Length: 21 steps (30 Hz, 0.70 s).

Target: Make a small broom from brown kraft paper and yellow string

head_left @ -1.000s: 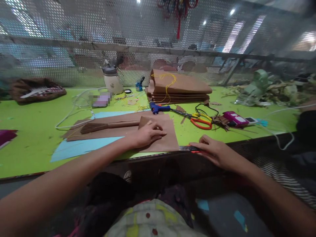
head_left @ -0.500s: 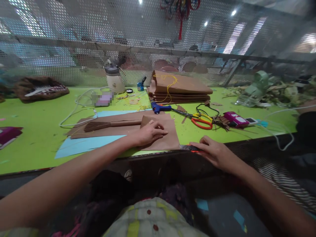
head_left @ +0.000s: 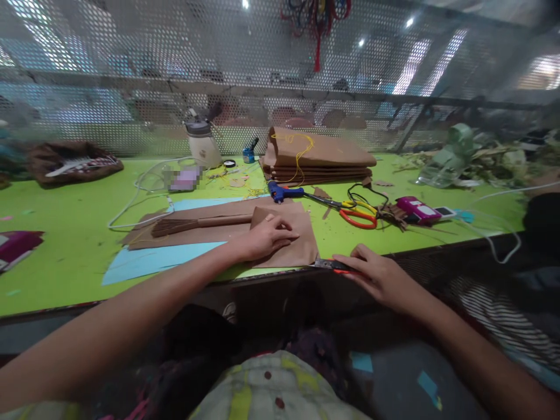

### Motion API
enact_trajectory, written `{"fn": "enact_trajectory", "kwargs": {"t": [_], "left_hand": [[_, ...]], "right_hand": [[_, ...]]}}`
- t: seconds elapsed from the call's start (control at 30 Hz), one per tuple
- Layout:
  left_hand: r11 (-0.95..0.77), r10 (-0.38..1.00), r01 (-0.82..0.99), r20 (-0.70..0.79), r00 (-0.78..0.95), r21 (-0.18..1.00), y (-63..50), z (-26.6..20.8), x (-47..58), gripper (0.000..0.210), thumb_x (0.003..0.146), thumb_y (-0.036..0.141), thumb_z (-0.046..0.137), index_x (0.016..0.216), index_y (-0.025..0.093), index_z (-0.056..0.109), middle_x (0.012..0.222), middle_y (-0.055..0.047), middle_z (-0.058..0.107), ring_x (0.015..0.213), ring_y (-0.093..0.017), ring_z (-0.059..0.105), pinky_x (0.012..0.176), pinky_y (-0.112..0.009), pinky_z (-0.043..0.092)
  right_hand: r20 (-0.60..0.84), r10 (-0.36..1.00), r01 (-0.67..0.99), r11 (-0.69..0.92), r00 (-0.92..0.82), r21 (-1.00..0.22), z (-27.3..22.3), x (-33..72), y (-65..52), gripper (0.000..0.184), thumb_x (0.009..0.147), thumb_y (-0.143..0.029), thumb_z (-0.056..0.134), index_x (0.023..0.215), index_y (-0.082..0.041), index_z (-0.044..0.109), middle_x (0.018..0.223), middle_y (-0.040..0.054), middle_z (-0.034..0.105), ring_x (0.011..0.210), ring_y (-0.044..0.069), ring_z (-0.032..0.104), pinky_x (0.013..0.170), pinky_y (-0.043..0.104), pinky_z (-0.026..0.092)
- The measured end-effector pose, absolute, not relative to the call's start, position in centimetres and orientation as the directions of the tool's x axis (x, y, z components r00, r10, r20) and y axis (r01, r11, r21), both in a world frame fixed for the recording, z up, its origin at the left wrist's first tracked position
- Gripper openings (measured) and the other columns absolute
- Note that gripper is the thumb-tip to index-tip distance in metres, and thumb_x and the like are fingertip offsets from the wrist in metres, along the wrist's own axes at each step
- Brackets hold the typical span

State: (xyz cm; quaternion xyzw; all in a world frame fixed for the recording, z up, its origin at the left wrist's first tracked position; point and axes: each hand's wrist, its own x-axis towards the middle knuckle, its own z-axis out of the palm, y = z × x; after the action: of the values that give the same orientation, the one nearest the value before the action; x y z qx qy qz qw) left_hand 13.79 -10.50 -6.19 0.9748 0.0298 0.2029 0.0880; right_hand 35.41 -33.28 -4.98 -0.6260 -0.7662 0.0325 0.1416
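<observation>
My left hand (head_left: 269, 236) lies on a folded piece of brown paper (head_left: 304, 230) near the table's front edge, its fingers loosely bent and resting on the sheet. In my right hand (head_left: 371, 269) is a box cutter (head_left: 335, 265) with an orange and black handle. Its blade points left and meets the paper's lower right corner; whether the tip is under or on the sheet is unclear. Left of my left hand, a rolled brown paper stick with a fringed end (head_left: 177, 226) lies over another brown sheet (head_left: 140, 238) and light blue paper (head_left: 120, 265).
Behind the paper are a blue glue gun (head_left: 284, 192), scissors with orange and yellow handles (head_left: 359, 219) and a stack of folded brown paper (head_left: 324, 151). A jug (head_left: 203, 146) and a white cable (head_left: 126, 213) are at back left. A purple box (head_left: 417, 211) lies right.
My right hand has moved slightly left with the box cutter, bringing the blade to the paper's corner. My left hand stays on the paper.
</observation>
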Motion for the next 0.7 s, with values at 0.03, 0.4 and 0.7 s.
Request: {"fn": "enact_trajectory", "kwargs": {"t": [0.03, 0.4, 0.7], "left_hand": [[-0.984, 0.091, 0.022, 0.390, 0.916, 0.178, -10.5, -6.2, 13.8, 0.033, 0.089, 0.035, 0.041, 0.110, 0.025, 0.065, 0.104, -0.010, 0.055, 0.093, -0.019, 0.044, 0.085, -0.034, 0.037], [-0.987, 0.078, 0.019, 0.379, 0.922, 0.158, -10.4, -6.3, 13.5, 0.033, 0.090, 0.034, 0.040, 0.112, 0.024, 0.064, 0.106, -0.010, 0.054, 0.096, -0.020, 0.044, 0.086, -0.034, 0.037], [-0.983, 0.099, 0.034, 0.371, 0.923, 0.178, -10.7, -6.1, 13.7, 0.032, 0.090, 0.032, 0.041, 0.112, 0.024, 0.063, 0.104, -0.010, 0.054, 0.093, -0.019, 0.044, 0.086, -0.035, 0.037]], "right_hand": [[0.179, 0.968, 0.949, 0.217, -0.178, -0.228, -5.0, 35.1, -33.0, 0.037, 0.092, -0.028, 0.039, 0.128, -0.024, 0.048, 0.092, 0.0069, 0.050, 0.073, 0.015, 0.054, 0.066, 0.026, 0.046], [0.128, 0.980, 0.953, 0.178, -0.150, -0.244, -4.4, 34.4, -33.8, 0.037, 0.093, -0.029, 0.036, 0.129, -0.024, 0.046, 0.094, 0.0069, 0.049, 0.073, 0.015, 0.054, 0.067, 0.027, 0.046], [0.126, 0.973, 0.942, 0.219, -0.192, -0.254, -3.8, 31.6, -31.0, 0.032, 0.093, -0.033, 0.037, 0.116, -0.021, 0.056, 0.088, 0.0062, 0.048, 0.072, 0.016, 0.053, 0.066, 0.028, 0.045]]}}
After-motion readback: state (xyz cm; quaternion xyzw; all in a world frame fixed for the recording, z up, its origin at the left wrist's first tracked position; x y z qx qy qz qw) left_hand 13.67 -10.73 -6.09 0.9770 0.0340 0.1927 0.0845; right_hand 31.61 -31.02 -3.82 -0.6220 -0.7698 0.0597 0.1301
